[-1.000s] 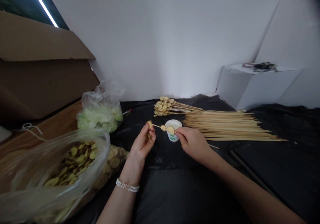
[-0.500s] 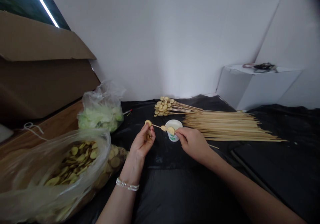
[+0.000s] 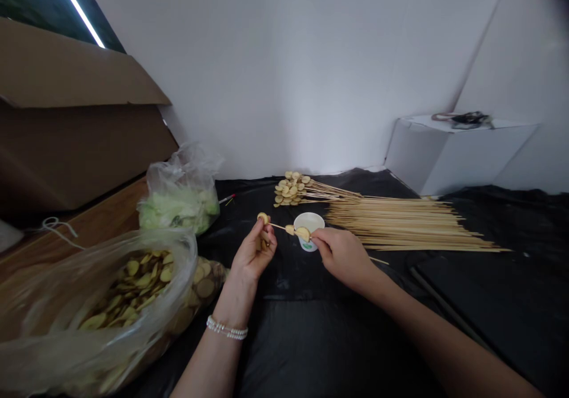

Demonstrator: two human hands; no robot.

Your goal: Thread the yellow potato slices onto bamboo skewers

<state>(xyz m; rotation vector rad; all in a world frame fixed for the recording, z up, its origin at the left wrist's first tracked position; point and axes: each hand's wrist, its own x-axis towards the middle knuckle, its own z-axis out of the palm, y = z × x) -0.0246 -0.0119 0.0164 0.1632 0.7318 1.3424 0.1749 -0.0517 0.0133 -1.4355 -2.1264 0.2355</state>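
Observation:
My left hand pinches a round potato slice between thumb and fingertips, at the left end of a thin wooden skewer. More yellowish slices seem tucked in its curled fingers, partly hidden. Farther along the stick sit other potato slices, just short of my right hand. That hand is closed around the skewer; the stick's remaining length is hidden behind the hand and forearm. Behind the threaded slices stands a white paper cup with a green print.
Filled skewers lie behind the cup, with a wide row of bare skewers to the right. At left stand an open plastic bag of potato slices and a bag of pale green leaves. Black sheeting covers the work surface.
The skewer and the slices near my right hand have shifted very slightly left. Both hands keep their grip.

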